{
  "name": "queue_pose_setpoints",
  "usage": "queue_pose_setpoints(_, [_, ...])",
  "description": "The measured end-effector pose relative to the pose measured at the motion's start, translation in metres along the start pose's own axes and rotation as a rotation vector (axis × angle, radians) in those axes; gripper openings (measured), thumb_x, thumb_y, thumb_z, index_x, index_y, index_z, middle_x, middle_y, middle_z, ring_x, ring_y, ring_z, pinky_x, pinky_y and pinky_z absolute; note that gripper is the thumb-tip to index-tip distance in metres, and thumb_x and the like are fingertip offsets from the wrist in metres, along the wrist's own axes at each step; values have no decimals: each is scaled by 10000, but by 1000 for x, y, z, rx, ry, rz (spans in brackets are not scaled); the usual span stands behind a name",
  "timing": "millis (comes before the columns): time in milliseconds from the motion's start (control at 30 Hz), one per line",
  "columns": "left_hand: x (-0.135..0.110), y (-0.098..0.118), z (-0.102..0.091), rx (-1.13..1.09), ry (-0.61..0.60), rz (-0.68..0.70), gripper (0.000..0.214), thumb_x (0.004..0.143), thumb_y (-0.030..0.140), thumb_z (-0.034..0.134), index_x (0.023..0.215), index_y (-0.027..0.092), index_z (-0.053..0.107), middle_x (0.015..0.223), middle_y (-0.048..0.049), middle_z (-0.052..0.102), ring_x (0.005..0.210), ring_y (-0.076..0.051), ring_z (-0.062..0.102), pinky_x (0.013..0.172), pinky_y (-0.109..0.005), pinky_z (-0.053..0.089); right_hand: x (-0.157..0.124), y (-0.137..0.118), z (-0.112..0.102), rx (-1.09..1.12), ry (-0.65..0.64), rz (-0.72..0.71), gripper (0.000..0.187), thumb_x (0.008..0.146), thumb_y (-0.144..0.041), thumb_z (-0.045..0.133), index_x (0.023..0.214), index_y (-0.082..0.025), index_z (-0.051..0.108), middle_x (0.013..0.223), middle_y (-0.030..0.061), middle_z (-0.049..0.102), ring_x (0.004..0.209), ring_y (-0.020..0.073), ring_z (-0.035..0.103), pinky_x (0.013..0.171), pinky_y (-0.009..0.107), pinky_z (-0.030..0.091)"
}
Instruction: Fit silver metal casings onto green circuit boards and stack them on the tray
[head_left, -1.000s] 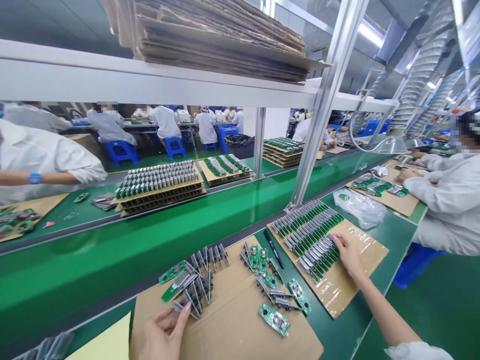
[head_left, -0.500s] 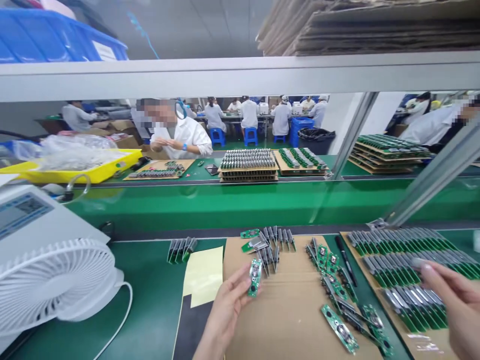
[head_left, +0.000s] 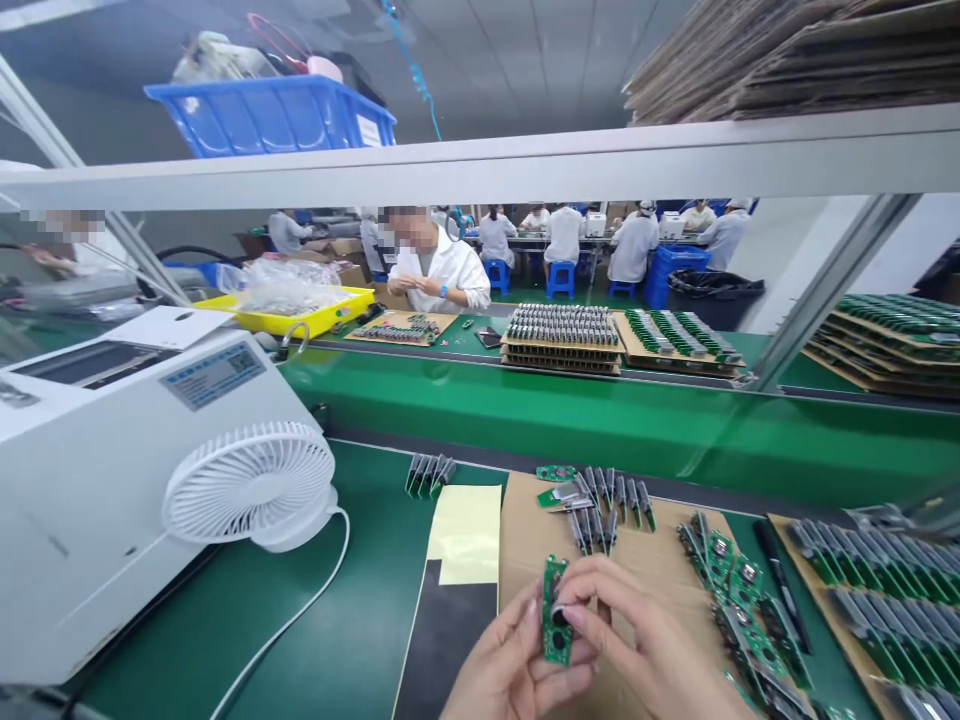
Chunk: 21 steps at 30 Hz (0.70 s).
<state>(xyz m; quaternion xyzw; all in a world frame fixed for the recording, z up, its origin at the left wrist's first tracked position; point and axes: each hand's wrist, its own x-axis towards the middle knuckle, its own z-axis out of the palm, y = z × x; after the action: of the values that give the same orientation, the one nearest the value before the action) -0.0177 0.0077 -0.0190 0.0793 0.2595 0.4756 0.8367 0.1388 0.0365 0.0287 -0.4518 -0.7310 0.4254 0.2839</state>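
Observation:
My left hand [head_left: 517, 655] is closed around the edges of a narrow green circuit board [head_left: 556, 640], which it holds upright with its black round spots facing me. The thumb and fingers of my right hand [head_left: 626, 625] pinch together at the board's middle. Between those fingertips a small round grey part [head_left: 557, 612] shows, touching the board; its kind is mostly hidden. Behind my hands, a cluster of boards with grey modules [head_left: 592, 525] stands on a brown cardboard sheet [head_left: 525, 530]. More loose circuit boards [head_left: 750, 610] lie in a pile to the right.
On the left stand a white fan [head_left: 251, 490] and a white machine [head_left: 120, 500]. Yellow paper [head_left: 469, 530] lies beside the cardboard. A black pen [head_left: 784, 585] separates the loose pile from rows of boards [head_left: 877, 610]. Across the green divider a co-worker [head_left: 442, 265] handles something small.
My right hand has come from the rows of boards on the right to the board in my left hand. The view has swung left, showing more of the white machine.

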Motion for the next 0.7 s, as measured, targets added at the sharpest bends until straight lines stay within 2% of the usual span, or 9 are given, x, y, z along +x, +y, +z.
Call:
queue_pose_setpoints(67, [-4, 2, 3, -44, -17, 24, 355, 721, 289, 813, 1048, 170, 739, 841, -97, 763, 714, -179, 724, 728, -303, 573, 2, -13, -6, 7, -27, -7, 212, 949, -355, 499, 879, -251, 670, 932, 39, 664, 748, 167, 645, 687, 277, 547])
queue_pose_setpoints(167, [-9, 6, 12, -124, -57, -15, 334, 677, 244, 849, 981, 151, 747, 758, -67, 730, 631, -112, 676, 638, -212, 537, 1, -32, -16, 15, -16, -26, 176, 937, -341, 536, 871, -272, 684, 897, 31, 691, 839, 194, 658, 736, 288, 546])
queue_pose_setpoints(267, [-14, 10, 23, -232, -75, -46, 254, 637, 203, 874, 843, 130, 745, 703, -27, 683, 543, -31, 581, 554, -128, 452, -4, -40, -21, 23, 104, -33, 144, 914, -358, 585, 881, -306, 716, 850, 15, 714, 797, 195, 667, 691, 282, 547])
queue_pose_setpoints(400, [-14, 7, 28, -339, -67, -39, 244, 614, 240, 885, 727, 107, 714, 636, 13, 599, 490, 6, 465, 484, -96, 376, -7, -32, -13, -12, 278, -71, 120, 894, -346, 619, 874, -300, 728, 816, 9, 738, 704, 181, 668, 623, 274, 549])
queue_pose_setpoints(567, [-7, -1, 29, -337, -36, 23, 290, 574, 268, 904, 678, 90, 700, 626, 17, 573, 503, -1, 449, 494, -103, 396, -4, -21, 1, -58, 276, -112, 141, 909, -307, 592, 858, -258, 715, 833, 33, 759, 726, 188, 707, 607, 264, 569])
queue_pose_setpoints(700, [-9, -2, 33, -237, -11, 75, 238, 623, 285, 877, 701, 129, 714, 632, 16, 606, 498, -10, 492, 472, -115, 378, -5, -20, 5, -91, 280, -137, 150, 916, -281, 581, 892, -263, 728, 851, 40, 766, 725, 188, 717, 628, 265, 572])
